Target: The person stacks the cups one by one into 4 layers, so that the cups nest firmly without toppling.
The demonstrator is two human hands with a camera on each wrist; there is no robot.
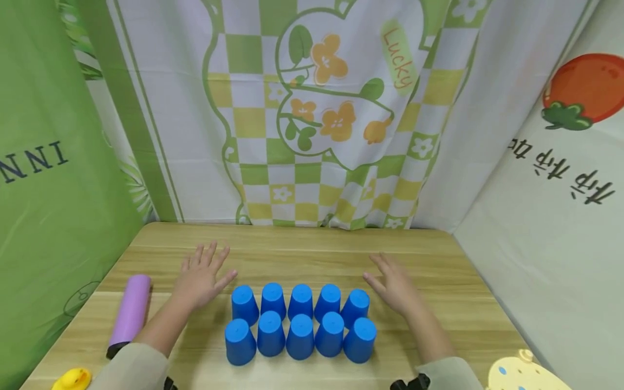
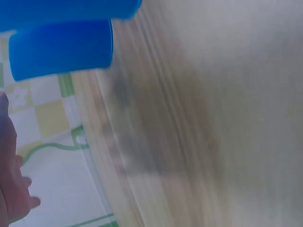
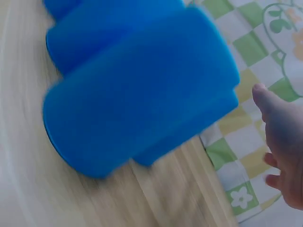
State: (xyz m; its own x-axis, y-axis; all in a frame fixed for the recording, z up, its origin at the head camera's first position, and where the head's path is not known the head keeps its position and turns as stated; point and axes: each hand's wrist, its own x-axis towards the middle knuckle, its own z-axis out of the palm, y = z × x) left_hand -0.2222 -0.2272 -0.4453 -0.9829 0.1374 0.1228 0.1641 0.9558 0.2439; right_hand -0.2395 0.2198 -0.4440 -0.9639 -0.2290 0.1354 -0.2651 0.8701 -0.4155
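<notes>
Several blue cups [image 1: 300,337] stand upside down on the wooden table in two rows, a back row and a front row. To the left of the rows, my left hand [image 1: 200,279] is spread with its fingers apart and holds nothing. My right hand [image 1: 394,284] is to the right of the back row, fingers extended, touching no cup. In the left wrist view, two blue cups [image 2: 61,49] show at the upper left, with part of the hand [image 2: 12,175] at the left edge. The right wrist view shows cups [image 3: 142,90] close up beside the thumb and fingers [image 3: 284,137].
A purple cylinder [image 1: 131,309] with a black end lies on the left of the wooden table [image 1: 302,244]. A yellow duck toy [image 1: 73,379] is at the lower left, a pale yellow spotted object [image 1: 521,375] at the lower right. Printed curtains [image 1: 166,108] border the table.
</notes>
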